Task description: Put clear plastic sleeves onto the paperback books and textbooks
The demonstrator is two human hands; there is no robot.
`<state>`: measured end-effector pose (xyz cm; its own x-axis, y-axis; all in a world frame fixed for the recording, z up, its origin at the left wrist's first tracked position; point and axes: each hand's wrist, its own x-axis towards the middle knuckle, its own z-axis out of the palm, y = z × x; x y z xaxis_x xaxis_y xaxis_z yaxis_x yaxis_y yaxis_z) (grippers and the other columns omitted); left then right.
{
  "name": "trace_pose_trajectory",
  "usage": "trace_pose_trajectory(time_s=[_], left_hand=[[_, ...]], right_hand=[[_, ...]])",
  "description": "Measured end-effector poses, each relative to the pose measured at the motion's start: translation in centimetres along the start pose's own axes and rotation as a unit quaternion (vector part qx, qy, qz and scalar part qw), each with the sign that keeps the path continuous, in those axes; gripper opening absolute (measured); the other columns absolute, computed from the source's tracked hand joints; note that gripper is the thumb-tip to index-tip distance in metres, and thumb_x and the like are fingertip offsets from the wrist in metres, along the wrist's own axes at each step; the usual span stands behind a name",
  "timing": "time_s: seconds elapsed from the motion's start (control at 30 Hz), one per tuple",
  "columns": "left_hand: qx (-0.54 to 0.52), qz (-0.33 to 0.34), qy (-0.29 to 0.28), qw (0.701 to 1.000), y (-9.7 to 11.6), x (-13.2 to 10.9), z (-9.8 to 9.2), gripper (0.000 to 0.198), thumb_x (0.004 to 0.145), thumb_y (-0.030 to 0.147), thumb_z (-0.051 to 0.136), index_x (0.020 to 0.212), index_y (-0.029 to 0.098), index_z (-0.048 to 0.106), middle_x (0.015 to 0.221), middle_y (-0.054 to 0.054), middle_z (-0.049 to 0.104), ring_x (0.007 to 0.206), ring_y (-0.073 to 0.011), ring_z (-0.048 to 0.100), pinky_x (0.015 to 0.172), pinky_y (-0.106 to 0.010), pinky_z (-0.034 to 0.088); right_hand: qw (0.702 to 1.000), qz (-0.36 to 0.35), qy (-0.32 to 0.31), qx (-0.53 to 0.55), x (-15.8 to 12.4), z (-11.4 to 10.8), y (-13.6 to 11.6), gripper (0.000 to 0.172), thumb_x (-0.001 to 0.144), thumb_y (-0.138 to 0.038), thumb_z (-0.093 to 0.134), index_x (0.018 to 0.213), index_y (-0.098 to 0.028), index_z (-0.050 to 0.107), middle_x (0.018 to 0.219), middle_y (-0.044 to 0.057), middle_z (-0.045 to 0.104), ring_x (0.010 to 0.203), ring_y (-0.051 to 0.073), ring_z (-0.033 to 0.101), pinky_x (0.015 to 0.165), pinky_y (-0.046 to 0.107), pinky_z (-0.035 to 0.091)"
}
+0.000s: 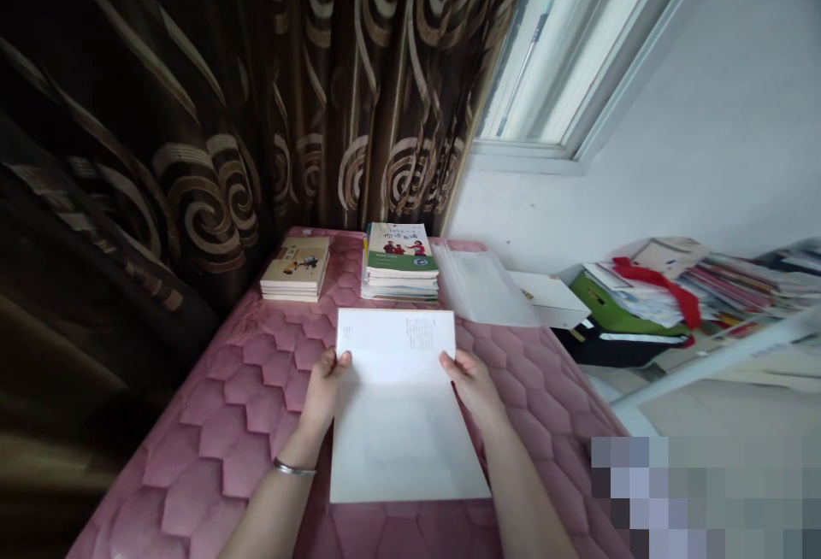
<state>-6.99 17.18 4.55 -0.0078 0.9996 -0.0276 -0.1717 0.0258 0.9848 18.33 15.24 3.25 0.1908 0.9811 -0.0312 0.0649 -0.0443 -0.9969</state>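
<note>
A white, opened booklet (407,435) lies flat in front of me, its lower leaf blank. Small print shows on its upper part, near the far edge. My left hand (329,378) grips the booklet's left edge, thumb on top and the other fingers mostly hidden underneath. On the opposite edge, my right hand (471,378) holds it the same way. Just beyond it stand a stack of books with a green-and-white cover (403,253) and, to the left, a smaller stack of tan books (295,267).
Pink quilted padding (231,422) covers the surface beneath. Clear plastic sleeves (484,285) and a white box (548,298) lie at the far right. Beyond the edge, papers and a red strap (660,290) are piled up. A patterned curtain (359,89) hangs behind.
</note>
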Motion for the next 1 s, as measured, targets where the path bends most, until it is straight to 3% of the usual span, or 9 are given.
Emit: trace_pose_trajectory(time_s=[0.2,0.53,0.73,0.83,0.9,1.0], left_hand=[[-0.062,0.017,-0.041,0.997,0.3,0.0,0.2,0.049,0.06,0.041,0.079,0.098,0.014,0.062,0.095,-0.009,0.072,0.088,-0.0218,0.066,0.08,-0.031,0.05],[-0.104,-0.028,-0.066,0.992,0.2,0.1,-0.4,0.043,0.054,0.038,0.083,0.085,0.013,0.067,0.082,-0.007,0.074,0.069,-0.0198,0.067,0.067,-0.031,0.052],[-0.081,-0.041,-0.106,0.99,0.7,0.3,-1.3,0.043,0.054,0.035,0.084,0.087,0.013,0.067,0.08,-0.005,0.075,0.068,-0.0172,0.067,0.066,-0.028,0.052],[-0.077,-0.031,-0.105,0.991,0.5,0.4,-1.3,0.045,0.055,0.036,0.084,0.09,0.013,0.067,0.082,-0.005,0.075,0.069,-0.0177,0.067,0.067,-0.029,0.053],[-0.076,-0.026,-0.098,0.992,0.2,0.5,-1.2,0.045,0.056,0.037,0.083,0.09,0.013,0.067,0.082,-0.006,0.074,0.069,-0.0182,0.067,0.067,-0.029,0.053],[-0.083,-0.012,-0.088,0.993,-0.1,0.6,-0.9,0.047,0.057,0.039,0.082,0.092,0.013,0.067,0.085,-0.007,0.074,0.073,-0.0192,0.068,0.07,-0.03,0.053]], right_hand=[[0.999,0.007,-0.013,0.044,-0.1,0.2,-0.3,0.047,0.072,-0.057,0.067,0.102,-0.021,0.069,0.095,0.006,0.074,0.086,0.028,0.067,0.078,0.037,0.051],[0.997,-0.008,-0.044,0.057,-1.4,-0.5,-3.1,0.043,0.057,-0.039,0.081,0.094,-0.018,0.071,0.098,0.008,0.073,0.093,0.028,0.066,0.086,0.04,0.049],[0.998,-0.038,-0.029,0.035,-2.2,-0.7,-2.6,0.047,0.059,-0.039,0.077,0.099,-0.018,0.066,0.103,0.008,0.071,0.095,0.027,0.065,0.086,0.041,0.049],[0.994,-0.037,0.054,-0.086,-3.3,-1.5,-2.1,0.048,0.065,-0.045,0.07,0.105,-0.019,0.063,0.112,0.009,0.067,0.1,0.026,0.063,0.086,0.039,0.049],[0.971,0.006,0.085,-0.225,-4.8,-2.1,-1.9,0.041,0.071,-0.049,0.064,0.099,-0.02,0.063,0.108,0.009,0.068,0.098,0.026,0.064,0.083,0.036,0.049],[0.928,0.069,0.018,-0.365,-7.3,-2.5,-1.8,0.033,0.079,-0.052,0.054,0.082,-0.02,0.063,0.089,0.008,0.07,0.086,0.024,0.066,0.073,0.031,0.048]])
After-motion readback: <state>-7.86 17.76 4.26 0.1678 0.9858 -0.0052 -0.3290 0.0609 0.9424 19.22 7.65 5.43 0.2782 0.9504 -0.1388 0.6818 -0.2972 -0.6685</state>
